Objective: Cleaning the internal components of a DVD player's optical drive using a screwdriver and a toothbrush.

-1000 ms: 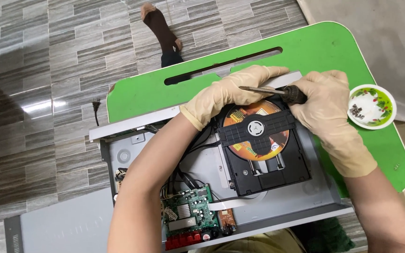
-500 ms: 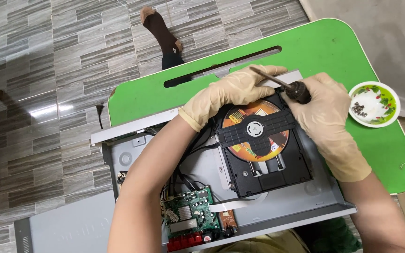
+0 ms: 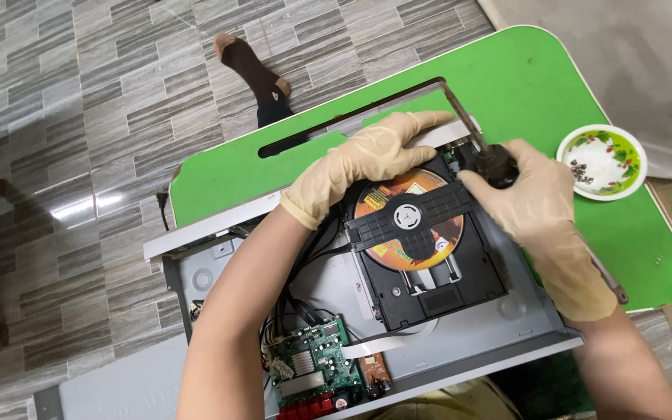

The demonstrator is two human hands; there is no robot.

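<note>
At the far left lies the tiled floor, and on it, low down beside my left arm, a flat grey metal cover. A foot in a brown sock rests on the tiles just beyond the far edge of the green bench. On the bench sits the opened disc player, its grey chassis bare. Near its front left corner is a green circuit board, with a bundle of wires running up from it and a flat white ribbon cable leading right toward the drive.

My left hand, in a cream glove, lies palm down over the player's far rail, fingers spread flat and gripping nothing, pressing on the metal just beside the black disc drive. An orange disc sits in the drive under a black crossbar with a white hub at its middle.

My right hand, gloved too, is closed around the black handle of a screwdriver. Its shaft slants up and away to the left, over the slot cut in the bench, and the handle sits at the drive's far right corner.

Further right, well apart from the player, a small white dish with a flowered green rim holds a few dark screws.
</note>
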